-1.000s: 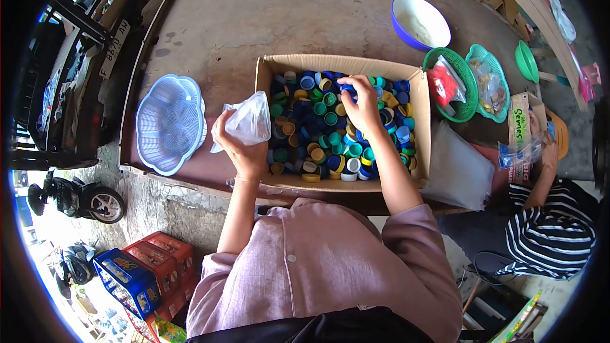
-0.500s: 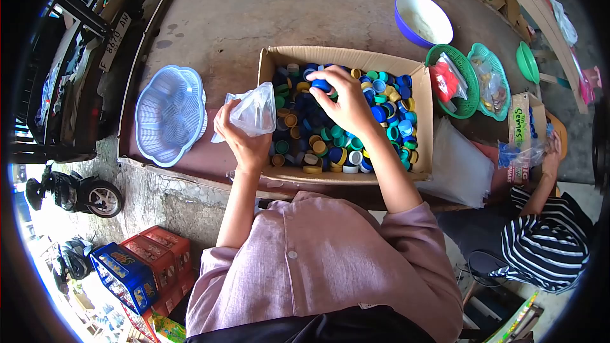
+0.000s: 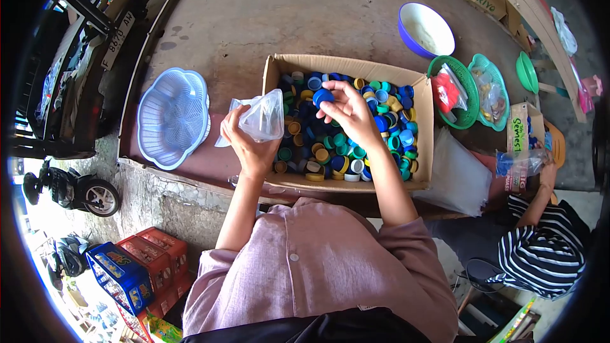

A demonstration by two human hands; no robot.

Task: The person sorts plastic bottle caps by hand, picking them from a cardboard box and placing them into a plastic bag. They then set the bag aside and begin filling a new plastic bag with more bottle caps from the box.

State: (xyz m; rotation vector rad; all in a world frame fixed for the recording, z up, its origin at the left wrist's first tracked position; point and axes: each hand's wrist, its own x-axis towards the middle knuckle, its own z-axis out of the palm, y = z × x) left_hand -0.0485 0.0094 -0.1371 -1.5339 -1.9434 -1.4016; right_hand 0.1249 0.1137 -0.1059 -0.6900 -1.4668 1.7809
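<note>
Between the thumb and fingers of my right hand [image 3: 351, 114] is a blue bottle cap [image 3: 323, 97], held above the box. My left hand [image 3: 249, 146] grips a clear plastic bag [image 3: 264, 116], its mouth spread toward the right, just over the box's left side. I cannot make out anything inside the bag. Beneath both hands stands an open cardboard box [image 3: 349, 63] filled with loose bottle caps [image 3: 356, 166] in blue, green, yellow and white. My right forearm crosses the box's front edge and hides some caps.
A pale blue plastic basket [image 3: 173, 117] stands left of the box. A purple-rimmed bowl [image 3: 427, 28], a green basket [image 3: 471, 111] and a teal basket [image 3: 502, 98] stand right. Flat clear bags [image 3: 460, 178] lie by the front edge. A co-worker in stripes [image 3: 540, 248] handles a bag [image 3: 518, 164].
The view has shifted slightly, so the box sits a little lower. My right hand has moved a little with the blue cap, still above the box. My left hand keeps the bag.
</note>
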